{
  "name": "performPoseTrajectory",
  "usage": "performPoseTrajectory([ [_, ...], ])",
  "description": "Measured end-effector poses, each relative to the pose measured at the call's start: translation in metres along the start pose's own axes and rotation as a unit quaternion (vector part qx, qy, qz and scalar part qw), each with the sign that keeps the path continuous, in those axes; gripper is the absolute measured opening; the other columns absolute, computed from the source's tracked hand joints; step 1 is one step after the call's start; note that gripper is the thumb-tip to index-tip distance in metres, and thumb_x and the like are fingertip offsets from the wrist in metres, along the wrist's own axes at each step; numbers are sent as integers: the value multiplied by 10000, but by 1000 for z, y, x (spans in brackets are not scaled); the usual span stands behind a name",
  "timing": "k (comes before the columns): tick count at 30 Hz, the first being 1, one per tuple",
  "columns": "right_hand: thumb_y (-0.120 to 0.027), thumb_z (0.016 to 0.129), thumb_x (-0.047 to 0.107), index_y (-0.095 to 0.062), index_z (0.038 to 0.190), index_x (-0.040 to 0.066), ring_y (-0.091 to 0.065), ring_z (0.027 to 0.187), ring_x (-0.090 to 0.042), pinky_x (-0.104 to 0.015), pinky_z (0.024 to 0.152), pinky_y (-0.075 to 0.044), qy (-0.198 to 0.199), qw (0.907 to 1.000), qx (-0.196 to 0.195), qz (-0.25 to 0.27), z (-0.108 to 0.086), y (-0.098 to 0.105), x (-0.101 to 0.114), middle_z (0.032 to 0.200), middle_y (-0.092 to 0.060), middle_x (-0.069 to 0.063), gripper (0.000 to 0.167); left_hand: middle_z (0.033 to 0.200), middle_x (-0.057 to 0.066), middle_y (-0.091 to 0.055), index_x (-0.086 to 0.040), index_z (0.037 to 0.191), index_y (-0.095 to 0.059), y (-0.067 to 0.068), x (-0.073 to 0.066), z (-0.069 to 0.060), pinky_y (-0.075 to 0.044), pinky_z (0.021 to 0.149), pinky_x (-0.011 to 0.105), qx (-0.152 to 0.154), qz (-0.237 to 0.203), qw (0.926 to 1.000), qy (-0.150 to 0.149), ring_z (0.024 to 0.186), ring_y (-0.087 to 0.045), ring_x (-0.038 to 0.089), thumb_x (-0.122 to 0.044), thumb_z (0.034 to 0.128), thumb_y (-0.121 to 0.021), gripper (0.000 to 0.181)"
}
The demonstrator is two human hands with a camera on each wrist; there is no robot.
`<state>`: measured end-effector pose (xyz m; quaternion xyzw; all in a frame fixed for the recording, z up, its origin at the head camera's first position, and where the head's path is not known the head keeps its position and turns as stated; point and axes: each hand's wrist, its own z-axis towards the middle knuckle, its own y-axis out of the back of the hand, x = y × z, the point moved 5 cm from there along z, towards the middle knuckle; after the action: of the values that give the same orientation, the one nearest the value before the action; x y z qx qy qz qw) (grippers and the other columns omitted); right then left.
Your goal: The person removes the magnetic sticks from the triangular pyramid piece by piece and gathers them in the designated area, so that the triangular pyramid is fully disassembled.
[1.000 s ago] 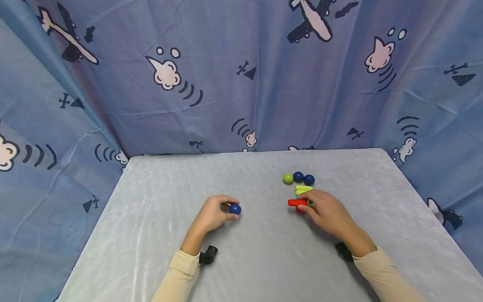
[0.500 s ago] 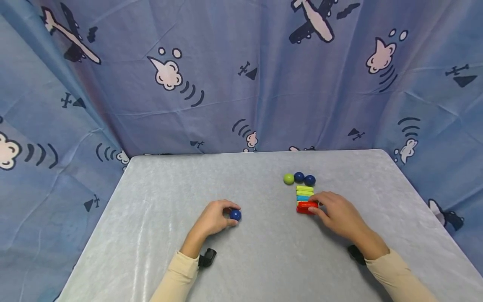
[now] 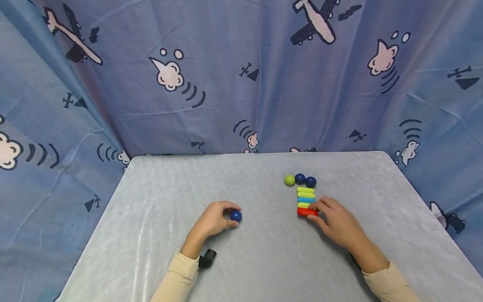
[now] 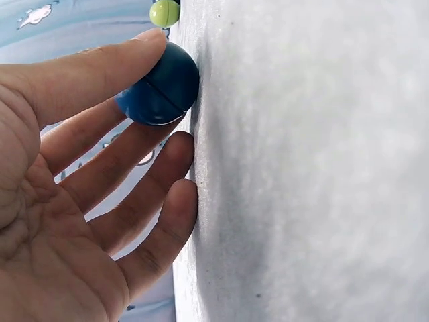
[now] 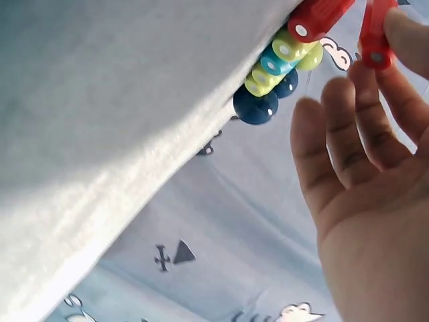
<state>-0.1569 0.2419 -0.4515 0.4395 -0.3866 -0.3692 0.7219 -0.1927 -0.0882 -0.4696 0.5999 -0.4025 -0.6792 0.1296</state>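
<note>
In the head view my left hand (image 3: 216, 218) holds a dark blue ball (image 3: 235, 216) at its fingertips, low over the table. The left wrist view shows the thumb on this seamed ball (image 4: 164, 87), with the lower fingers loosely bent beside the cloth. My right hand (image 3: 341, 222) pinches a short red toy rod (image 5: 377, 40) between thumb and fingers. Close by, a second red rod (image 5: 322, 19) lies at the near end of a row of yellow-green rods (image 3: 305, 190) and a light blue rod (image 3: 306, 200). From the head the two red rods overlap and are hard to separate.
Beyond the row, a green ball (image 3: 289, 180) and two dark blue balls, one in the middle (image 3: 299, 178) and one at the right (image 3: 311, 181), sit side by side. A pale cloth covers the table (image 3: 181, 180). A patterned blue curtain (image 3: 219, 84) hangs behind it.
My right hand has brought the red rod rightward and down to the near end of the row. The left hand with the blue ball has dropped slightly in the view.
</note>
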Motion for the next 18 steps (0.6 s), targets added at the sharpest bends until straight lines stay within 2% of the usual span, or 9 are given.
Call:
performPoseTrajectory([
  [8,-809,829,244,-705,1025,131,-590,870,-170,-436,798,-537,-294,9991,310,69,-2,-2,0,952,-636,12,249,1138,52,-724,-152,1153,-733,0,0,0,-521,941,428,50,-36,10000,29,1041,-667,216,-152,779,-853,393],
  [15,-804,831,268,-712,1026,142,-565,766,-118,-393,718,-514,-393,9981,478,33,-4,-4,-2,915,-644,20,249,1119,54,-729,-143,1147,-732,1,2,-1,-517,948,436,30,-101,9999,-28,1048,-670,222,-162,791,-844,374],
  [18,-807,828,273,-714,1023,146,-589,777,-130,-409,730,-525,-389,9981,484,27,-4,-4,-1,923,-660,16,250,1122,49,-728,-143,1153,-730,0,2,0,-515,951,432,53,-133,9999,-43,1053,-668,217,-170,800,-838,370],
])
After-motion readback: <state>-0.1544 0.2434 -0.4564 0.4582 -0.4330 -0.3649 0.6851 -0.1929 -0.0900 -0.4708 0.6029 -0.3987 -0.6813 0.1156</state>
